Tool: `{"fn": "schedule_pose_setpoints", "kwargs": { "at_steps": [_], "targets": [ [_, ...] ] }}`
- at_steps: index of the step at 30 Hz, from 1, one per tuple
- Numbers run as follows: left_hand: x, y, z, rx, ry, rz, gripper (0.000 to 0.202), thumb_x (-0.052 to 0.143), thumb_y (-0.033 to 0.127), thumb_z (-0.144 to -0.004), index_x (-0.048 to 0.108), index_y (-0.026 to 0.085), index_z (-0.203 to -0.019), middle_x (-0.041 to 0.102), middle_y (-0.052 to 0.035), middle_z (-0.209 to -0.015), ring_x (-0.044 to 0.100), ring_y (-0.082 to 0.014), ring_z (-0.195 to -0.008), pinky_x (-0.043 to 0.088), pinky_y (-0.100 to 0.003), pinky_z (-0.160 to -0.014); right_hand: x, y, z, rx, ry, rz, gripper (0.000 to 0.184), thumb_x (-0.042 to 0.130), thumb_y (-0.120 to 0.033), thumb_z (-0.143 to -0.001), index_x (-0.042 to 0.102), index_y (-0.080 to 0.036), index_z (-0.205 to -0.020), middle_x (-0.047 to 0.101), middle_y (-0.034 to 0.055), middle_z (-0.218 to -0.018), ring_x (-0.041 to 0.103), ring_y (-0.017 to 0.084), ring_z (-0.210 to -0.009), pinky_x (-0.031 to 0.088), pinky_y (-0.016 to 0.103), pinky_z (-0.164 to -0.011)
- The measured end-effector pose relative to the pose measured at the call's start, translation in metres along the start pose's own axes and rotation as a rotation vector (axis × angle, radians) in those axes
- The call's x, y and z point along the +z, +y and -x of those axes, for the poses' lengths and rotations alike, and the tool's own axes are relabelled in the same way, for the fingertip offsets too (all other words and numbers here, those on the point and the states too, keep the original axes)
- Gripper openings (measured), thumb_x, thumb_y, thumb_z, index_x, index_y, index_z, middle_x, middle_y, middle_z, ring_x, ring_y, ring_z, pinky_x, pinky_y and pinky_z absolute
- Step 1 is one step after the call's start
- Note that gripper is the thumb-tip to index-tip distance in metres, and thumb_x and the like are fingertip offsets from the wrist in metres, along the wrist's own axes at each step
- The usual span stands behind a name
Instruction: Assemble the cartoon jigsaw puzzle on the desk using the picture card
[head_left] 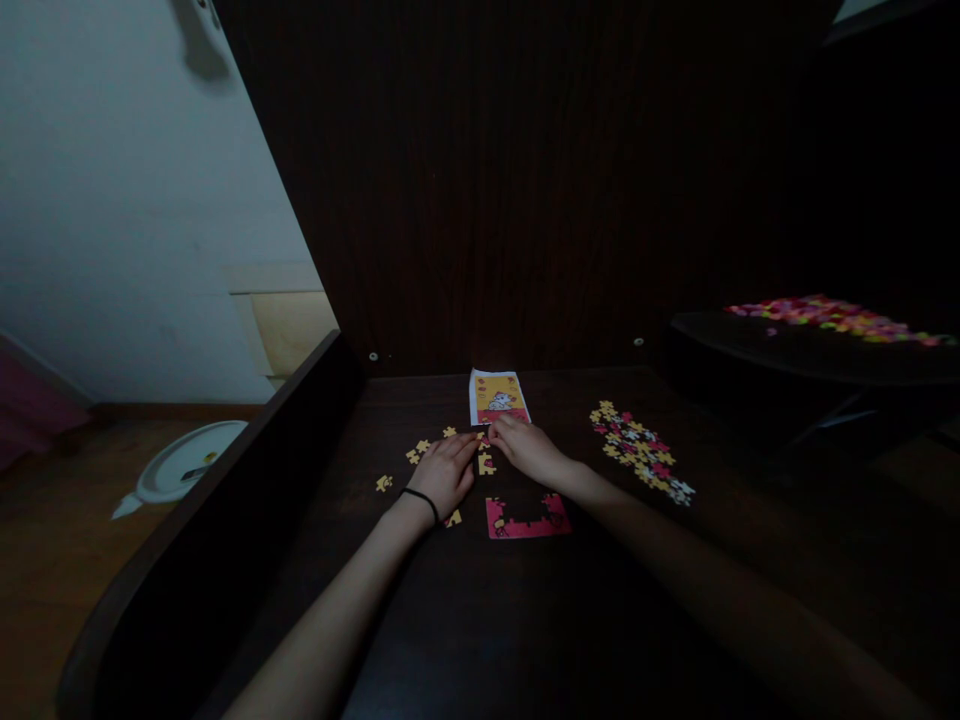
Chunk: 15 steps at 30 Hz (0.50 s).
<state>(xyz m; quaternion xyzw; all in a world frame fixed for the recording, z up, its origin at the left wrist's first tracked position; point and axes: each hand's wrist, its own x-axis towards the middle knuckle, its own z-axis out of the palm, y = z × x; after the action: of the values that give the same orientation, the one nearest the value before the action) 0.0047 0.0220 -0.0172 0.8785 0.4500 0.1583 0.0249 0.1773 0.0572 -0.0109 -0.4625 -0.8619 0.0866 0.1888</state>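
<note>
My left hand (445,470) lies on the dark table with its fingers stretched out, a black band round the wrist. Loose yellow puzzle pieces (384,483) are scattered beside it. Between the hands are yellow-and-red puzzle pieces (486,465). The fingers of my right hand (525,448) are curled together at a puzzle piece (482,440), just below the picture sheet (498,394); its fingertips are partly hidden. Nearer to me sits a joined red puzzle section (529,531), shaped like the bottom border with short sides.
A pile of mixed puzzle pieces (640,450) lies to the right. Farther right, a dark surface (847,355) bears many small bright bits (832,315). A raised side board (217,500) edges the table at left, with a white tray (176,465) beyond it.
</note>
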Motion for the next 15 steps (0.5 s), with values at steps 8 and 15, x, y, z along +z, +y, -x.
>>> {"fn": "schedule_pose_setpoints", "kwargs": {
  "at_steps": [8,15],
  "targets": [
    [0.0001,-0.0004,-0.0006,0.005,0.002,0.002,0.039,0.040,0.014,-0.078,0.047,0.013,-0.116,0.049,-0.0090,-0.122,0.044,-0.0202,-0.112,0.036,-0.037,-0.094,-0.0038,-0.0049,0.0010,0.011,-0.017,0.025,0.016,0.039,-0.015,-0.084,0.055,-0.015,-0.086,0.056,0.0093,-0.092,0.053,0.018,-0.083,0.043,0.031,-0.072],
    [-0.0044,0.0006,-0.0008,0.002,-0.008,0.010,0.038,0.040,0.013,-0.078,0.049,0.015,-0.114,0.051,-0.0078,-0.120,0.046,-0.0194,-0.110,0.037,-0.036,-0.094,-0.0017,0.0001,0.0016,0.005,-0.029,-0.032,0.015,0.039,-0.017,-0.084,0.054,-0.015,-0.083,0.057,0.0073,-0.087,0.053,0.017,-0.081,0.042,0.031,-0.072]
  ]
}}
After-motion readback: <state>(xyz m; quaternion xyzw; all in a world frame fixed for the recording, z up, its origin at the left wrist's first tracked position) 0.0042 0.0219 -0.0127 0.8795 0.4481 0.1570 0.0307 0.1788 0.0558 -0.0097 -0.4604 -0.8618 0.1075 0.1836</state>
